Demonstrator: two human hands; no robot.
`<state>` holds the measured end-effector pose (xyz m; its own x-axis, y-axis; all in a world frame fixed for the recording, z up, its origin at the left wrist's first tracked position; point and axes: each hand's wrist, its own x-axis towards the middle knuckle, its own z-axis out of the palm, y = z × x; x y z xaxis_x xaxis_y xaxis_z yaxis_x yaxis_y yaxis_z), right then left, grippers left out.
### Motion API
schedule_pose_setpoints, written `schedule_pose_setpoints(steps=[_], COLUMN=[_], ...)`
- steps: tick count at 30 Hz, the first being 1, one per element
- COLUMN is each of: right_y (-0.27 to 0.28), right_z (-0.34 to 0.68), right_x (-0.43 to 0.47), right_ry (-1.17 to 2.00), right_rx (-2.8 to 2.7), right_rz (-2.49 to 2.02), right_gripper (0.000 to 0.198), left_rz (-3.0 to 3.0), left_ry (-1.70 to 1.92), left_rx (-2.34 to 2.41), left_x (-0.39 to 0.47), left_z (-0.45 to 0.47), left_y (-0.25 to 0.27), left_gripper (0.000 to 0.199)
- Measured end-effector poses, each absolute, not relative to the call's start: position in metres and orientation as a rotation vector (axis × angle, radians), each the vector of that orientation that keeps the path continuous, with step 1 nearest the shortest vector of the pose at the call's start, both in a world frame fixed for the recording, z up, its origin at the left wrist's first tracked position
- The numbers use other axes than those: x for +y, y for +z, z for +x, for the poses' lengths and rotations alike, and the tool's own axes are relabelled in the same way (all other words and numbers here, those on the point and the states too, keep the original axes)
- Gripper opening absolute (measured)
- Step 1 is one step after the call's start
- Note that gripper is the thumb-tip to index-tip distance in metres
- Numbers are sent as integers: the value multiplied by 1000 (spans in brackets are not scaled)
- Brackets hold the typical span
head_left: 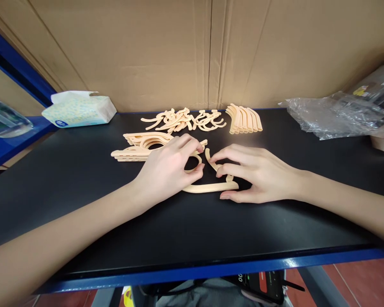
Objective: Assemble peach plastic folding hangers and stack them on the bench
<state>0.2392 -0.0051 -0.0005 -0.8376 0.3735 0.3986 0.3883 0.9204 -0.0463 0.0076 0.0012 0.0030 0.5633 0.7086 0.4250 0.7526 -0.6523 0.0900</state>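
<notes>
My left hand is curled over a pale cream plastic hanger piece with a round opening. Its thumb and forefinger bend around that opening, and the palm hides the rest. Under my right hand lies a curved hanger hook, with the index and middle fingertips on it. The right thumb stays apart from the hook, close to the end of a hanger arm lying flat on the black tabletop. Left of my left hand, several similar hanger pieces are stacked, partly covered by the hand.
Behind my hands lie a heap of loose hooks, more hooks and a row of hanger arms. A tissue pack sits back left, clear plastic bags at right. Cardboard closes the back; the blue table edge runs in front.
</notes>
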Motion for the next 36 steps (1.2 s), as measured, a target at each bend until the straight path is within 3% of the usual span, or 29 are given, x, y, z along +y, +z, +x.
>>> schedule_pose_setpoints(steps=[7, 16, 20, 36], right_y=[-4, -2, -2, -2], right_z=[240, 236, 234, 232], right_x=[-1, -7, -9, -11], right_ry=[-59, 361, 485, 565], right_rx=[-2682, -2660, -2621, -2584], right_rz=[-586, -540, -515, -502], right_gripper=[32, 14, 17, 21], left_rz=[-2684, -2677, -2665, -2708], left_ry=[-646, -639, -633, -639], left_rx=[-1232, -1262, -1293, -1274], left_x=[1, 1, 0, 0], left_z=[8, 10, 10, 11], left_y=[3, 3, 3, 2], left_gripper=[16, 14, 13, 13])
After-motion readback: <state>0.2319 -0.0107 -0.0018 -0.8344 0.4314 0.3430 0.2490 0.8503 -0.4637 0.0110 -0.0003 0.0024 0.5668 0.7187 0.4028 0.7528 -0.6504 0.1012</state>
